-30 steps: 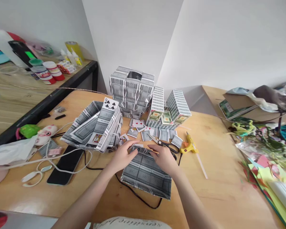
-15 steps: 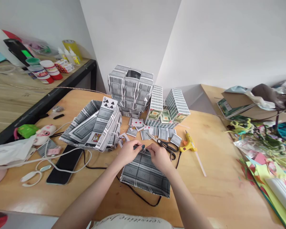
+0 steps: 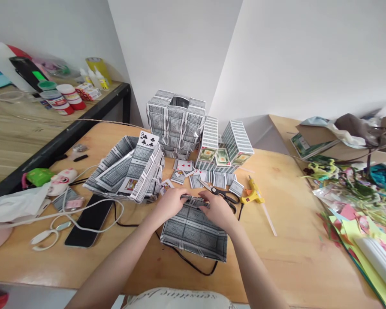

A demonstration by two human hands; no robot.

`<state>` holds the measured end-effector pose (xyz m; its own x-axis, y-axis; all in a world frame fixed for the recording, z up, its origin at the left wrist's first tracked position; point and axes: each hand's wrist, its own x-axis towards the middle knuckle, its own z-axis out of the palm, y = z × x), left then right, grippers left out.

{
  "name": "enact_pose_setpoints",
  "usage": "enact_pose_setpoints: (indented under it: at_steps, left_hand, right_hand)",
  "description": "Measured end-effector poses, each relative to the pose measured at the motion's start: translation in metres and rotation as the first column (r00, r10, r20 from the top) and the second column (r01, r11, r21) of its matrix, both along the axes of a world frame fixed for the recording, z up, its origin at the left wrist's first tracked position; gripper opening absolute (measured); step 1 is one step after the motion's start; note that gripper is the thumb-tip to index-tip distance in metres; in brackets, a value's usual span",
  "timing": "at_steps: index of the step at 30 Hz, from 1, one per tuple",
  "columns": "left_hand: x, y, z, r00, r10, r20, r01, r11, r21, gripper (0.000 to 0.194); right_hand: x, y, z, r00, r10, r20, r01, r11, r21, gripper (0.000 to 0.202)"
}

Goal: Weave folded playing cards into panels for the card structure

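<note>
A shallow tray made of grey-backed playing cards (image 3: 193, 227) lies in front of me, tilted slightly. My left hand (image 3: 173, 203) grips the left part of its far rim, with the fingertips partly hidden behind the edge. On the right part of the same rim, my right hand (image 3: 218, 209) is closed, thumb inside and fingers over the outside. Black-handled scissors (image 3: 225, 194) lie just behind my right hand. Several loose cards (image 3: 219, 179) are spread beyond the tray. A yellow glue gun (image 3: 253, 193) with a clear glue stick rests to the right.
At left stands a larger card-built box (image 3: 99, 171) holding cards. Behind it is a tall card structure (image 3: 176, 124), beside stacked card packs (image 3: 209, 141). A black phone (image 3: 89, 223) and white cables lie left; coloured paper (image 3: 350, 227) and a cardboard box (image 3: 321, 133) are at right.
My hands have moved slightly apart along the tray's far rim, from a pinch close together to a hold on the edge. The tray has shifted a little toward the left.
</note>
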<state>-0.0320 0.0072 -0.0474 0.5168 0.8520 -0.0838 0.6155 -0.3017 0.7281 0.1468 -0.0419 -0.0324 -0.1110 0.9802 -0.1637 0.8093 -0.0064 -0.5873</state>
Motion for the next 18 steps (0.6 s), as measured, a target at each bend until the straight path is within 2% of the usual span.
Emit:
enact_pose_setpoints:
  at_steps: [2, 4, 6, 8, 10, 12, 13, 15, 17, 18]
  left_hand:
    - [0.002, 0.007, 0.001, 0.998, -0.002, -0.063, 0.004, 1.0, 0.027, 0.021]
    - [0.003, 0.015, 0.001, 0.998, -0.011, -0.069, 0.012, 1.0, 0.022, 0.02]
    - [0.003, 0.025, 0.001, 0.999, 0.022, -0.041, -0.023, 1.0, -0.017, 0.019]
    - [0.001, 0.033, 0.001, 0.996, 0.094, 0.014, -0.092, 0.992, -0.089, 0.02]
    - [-0.001, 0.038, 0.0, 0.979, 0.173, 0.107, -0.152, 0.972, -0.182, 0.022]
    - [-0.003, 0.04, -0.001, 0.946, 0.226, 0.232, -0.154, 0.944, -0.292, 0.024]
    - [-0.003, 0.04, -0.002, 0.921, 0.253, 0.295, -0.14, 0.924, -0.355, 0.025]
    - [-0.003, 0.037, -0.002, 0.862, 0.321, 0.393, -0.103, 0.87, -0.483, 0.03]
    - [0.0, 0.032, -0.001, 0.801, 0.402, 0.445, -0.072, 0.801, -0.594, 0.033]
    - [0.002, 0.028, 0.0, 0.773, 0.435, 0.462, -0.055, 0.771, -0.634, 0.033]
  right_hand:
    - [0.004, 0.003, 0.003, 0.996, -0.005, 0.085, 0.006, 1.0, -0.022, 0.031]
    - [0.01, 0.007, 0.011, 0.998, -0.007, 0.064, 0.005, 0.999, 0.033, 0.025]
    - [0.018, 0.009, 0.022, 0.998, -0.048, -0.044, 0.056, 0.98, 0.193, 0.021]
    - [0.028, 0.01, 0.033, 0.964, -0.173, -0.2, 0.237, 0.903, 0.358, 0.019]
    - [0.04, 0.007, 0.04, 0.87, -0.285, -0.401, 0.445, 0.805, 0.393, 0.023]
    - [0.052, 0.0, 0.039, 0.728, -0.365, -0.58, 0.621, 0.71, 0.332, 0.028]
    - [0.056, -0.005, 0.037, 0.658, -0.387, -0.646, 0.672, 0.69, 0.271, 0.032]
    - [0.058, -0.016, 0.031, 0.544, -0.36, -0.758, 0.669, 0.731, 0.133, 0.043]
    - [0.049, -0.027, 0.022, 0.444, -0.3, -0.844, 0.511, 0.859, -0.036, 0.064]
    - [0.041, -0.033, 0.017, 0.391, -0.301, -0.87, 0.428, 0.896, -0.117, 0.073]
